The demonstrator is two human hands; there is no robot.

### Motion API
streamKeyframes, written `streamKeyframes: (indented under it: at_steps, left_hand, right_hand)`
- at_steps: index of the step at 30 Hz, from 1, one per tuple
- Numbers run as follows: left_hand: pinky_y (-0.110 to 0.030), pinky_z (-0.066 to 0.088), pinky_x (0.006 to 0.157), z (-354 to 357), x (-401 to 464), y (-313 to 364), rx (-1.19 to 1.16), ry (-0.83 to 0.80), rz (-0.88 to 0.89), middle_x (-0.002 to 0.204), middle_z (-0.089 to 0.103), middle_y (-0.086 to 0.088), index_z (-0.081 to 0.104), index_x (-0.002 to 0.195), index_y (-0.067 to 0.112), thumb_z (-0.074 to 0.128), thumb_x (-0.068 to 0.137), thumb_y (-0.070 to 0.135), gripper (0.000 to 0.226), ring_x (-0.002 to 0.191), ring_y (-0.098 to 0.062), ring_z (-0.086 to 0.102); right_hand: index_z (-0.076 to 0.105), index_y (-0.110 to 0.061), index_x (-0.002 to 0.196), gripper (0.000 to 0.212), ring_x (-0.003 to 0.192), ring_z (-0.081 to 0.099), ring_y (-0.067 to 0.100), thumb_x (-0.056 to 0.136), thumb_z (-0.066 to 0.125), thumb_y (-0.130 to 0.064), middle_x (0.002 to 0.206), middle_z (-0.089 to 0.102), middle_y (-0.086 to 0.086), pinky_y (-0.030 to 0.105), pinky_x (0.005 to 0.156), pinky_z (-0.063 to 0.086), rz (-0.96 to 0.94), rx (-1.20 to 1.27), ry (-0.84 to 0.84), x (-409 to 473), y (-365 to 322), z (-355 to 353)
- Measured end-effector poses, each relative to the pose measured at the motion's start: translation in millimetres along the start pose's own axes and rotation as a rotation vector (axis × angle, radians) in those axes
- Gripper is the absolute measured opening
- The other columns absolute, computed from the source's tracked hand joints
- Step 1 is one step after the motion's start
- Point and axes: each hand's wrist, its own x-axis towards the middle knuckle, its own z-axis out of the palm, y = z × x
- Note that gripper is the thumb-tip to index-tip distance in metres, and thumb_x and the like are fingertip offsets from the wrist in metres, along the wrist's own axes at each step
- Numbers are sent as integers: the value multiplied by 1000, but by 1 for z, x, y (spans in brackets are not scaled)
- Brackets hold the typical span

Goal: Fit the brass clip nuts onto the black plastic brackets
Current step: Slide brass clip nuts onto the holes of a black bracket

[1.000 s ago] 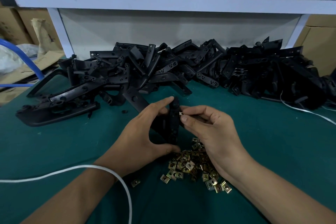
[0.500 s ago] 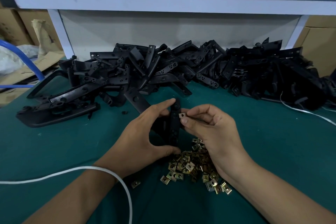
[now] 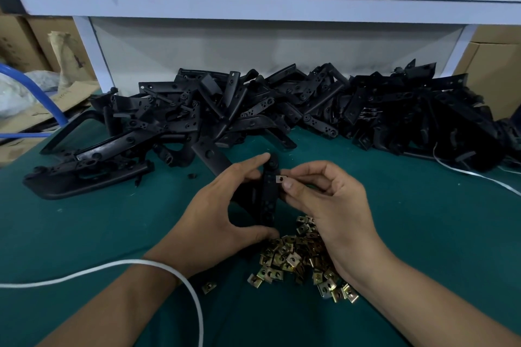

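One bracket (image 3: 269, 191) stands upright above the counter (image 3: 112, 220), gripped by left hand (image 3: 222, 217); right hand (image 3: 324, 200) pinches clip nut (image 3: 280, 179) at its edge. Best approach: align w/ hole, slide on squarely.

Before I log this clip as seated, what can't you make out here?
All head view:
- Whether the clip nut is seated on the bracket: too small, the right hand pinches it.
- Bracket's lower end: behind the left hand.
- Part of the nut pile: under the right wrist.
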Motion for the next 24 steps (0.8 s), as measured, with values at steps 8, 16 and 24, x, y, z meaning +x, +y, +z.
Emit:
streamKeyframes:
  at_steps: [8, 16, 24]
  left_hand:
    - [-1, 28, 104, 2, 0, -2, 13, -3, 1, 132, 48, 34, 30, 153, 55, 93, 65, 48, 108, 134, 8, 43]
    - [1, 26, 105, 2, 0, -4, -20, -15, -25, 138, 48, 39, 25, 152, 62, 91, 67, 49, 109, 135, 16, 40]
    - [0, 26, 106, 2, 1, -5, -3, -48, -1, 139, 46, 41, 26, 153, 60, 92, 68, 46, 109, 136, 14, 40]
  right_hand:
    - [79, -16, 94, 14, 101, 78, 21, 92, 76, -2, 103, 80, 9, 27, 83, 62, 25, 11, -52, 0, -1, 0]
    - [64, -2, 100, 18, 97, 79, 29, 89, 75, 7, 102, 80, 17, 31, 79, 64, 55, 133, -36, 1, -4, 0]
    - [62, -2, 104, 25, 93, 80, 32, 86, 76, 10, 98, 79, 21, 34, 76, 65, 60, 88, -52, 3, -10, -3]
